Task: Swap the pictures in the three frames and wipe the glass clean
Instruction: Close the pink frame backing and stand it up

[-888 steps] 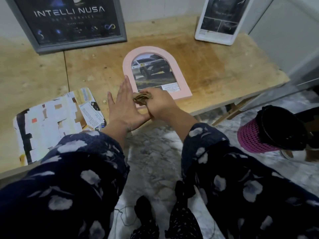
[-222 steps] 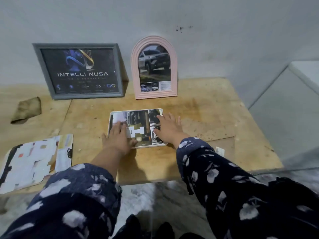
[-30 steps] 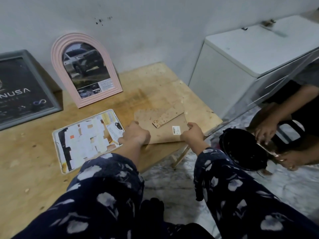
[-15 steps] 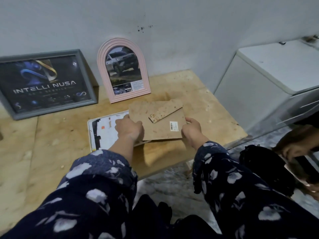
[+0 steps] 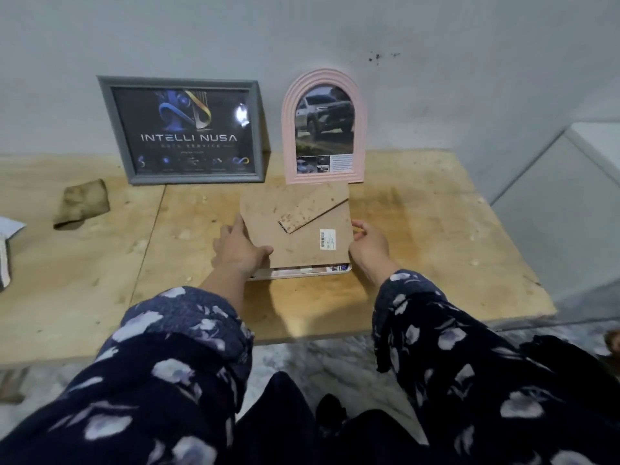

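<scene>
Moved over the one white frame, one backing board is gripped by both hands.

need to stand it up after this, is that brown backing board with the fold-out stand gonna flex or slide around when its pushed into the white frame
The backing board probably stays stiff: its edges look straight while the left hand and right hand hold its sides. It looks thin, so likely light. It sits slightly askew over the white frame, so it may slide before seating. The stand flap could swing.
</scene>
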{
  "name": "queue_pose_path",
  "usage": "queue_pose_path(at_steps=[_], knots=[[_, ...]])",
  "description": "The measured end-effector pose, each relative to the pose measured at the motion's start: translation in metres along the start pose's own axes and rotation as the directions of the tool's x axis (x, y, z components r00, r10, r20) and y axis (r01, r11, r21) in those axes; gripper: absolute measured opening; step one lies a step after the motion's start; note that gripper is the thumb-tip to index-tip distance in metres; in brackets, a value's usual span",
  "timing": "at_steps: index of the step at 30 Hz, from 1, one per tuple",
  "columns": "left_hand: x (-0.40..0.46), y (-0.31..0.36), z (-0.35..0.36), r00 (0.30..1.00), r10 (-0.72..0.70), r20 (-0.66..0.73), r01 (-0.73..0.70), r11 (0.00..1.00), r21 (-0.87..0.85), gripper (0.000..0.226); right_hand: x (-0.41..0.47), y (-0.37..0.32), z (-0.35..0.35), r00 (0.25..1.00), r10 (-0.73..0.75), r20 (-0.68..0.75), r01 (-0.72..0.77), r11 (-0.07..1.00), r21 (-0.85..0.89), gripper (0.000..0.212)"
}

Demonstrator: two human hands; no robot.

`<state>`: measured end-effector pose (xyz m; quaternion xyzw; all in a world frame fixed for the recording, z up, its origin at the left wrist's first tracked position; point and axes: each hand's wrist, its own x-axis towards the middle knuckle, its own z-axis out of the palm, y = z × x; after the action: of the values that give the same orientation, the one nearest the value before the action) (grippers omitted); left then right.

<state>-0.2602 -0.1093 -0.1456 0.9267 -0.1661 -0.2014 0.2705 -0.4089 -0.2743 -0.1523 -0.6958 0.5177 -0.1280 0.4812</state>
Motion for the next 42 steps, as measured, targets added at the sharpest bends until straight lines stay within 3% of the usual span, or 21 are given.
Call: queue_pose_path(at_steps=[9,21,32,42], knots=[[-0.007,-0.019,0.006,0.998,-0.040,0.047,0.040,0.999,0.004,0.082,-0.003,0.012,0.009,0.999,-0.036,0.027,0.039,0.992,-0.118,0.049],[0.010,-0.017,0.006,0.996,-0.035,0.085,0.039,0.998,-0.045,0.077,0.005,0.012,0.012,0.999,-0.010,0.034,0.013,0.996,-0.086,0.051],[0.015,-0.013,0.007,0.998,-0.021,0.061,0.017,0.998,0.064,0.086,0.011,0.020,0.019,1.000,-0.027,-0.014,0.024,0.989,-0.144,0.054],[0.012,-0.019,0.010,0.994,-0.026,0.105,0.011,0.989,0.146,0.083,0.014,0.027,0.026,0.999,-0.038,0.025,0.043,0.969,-0.244,0.065]])
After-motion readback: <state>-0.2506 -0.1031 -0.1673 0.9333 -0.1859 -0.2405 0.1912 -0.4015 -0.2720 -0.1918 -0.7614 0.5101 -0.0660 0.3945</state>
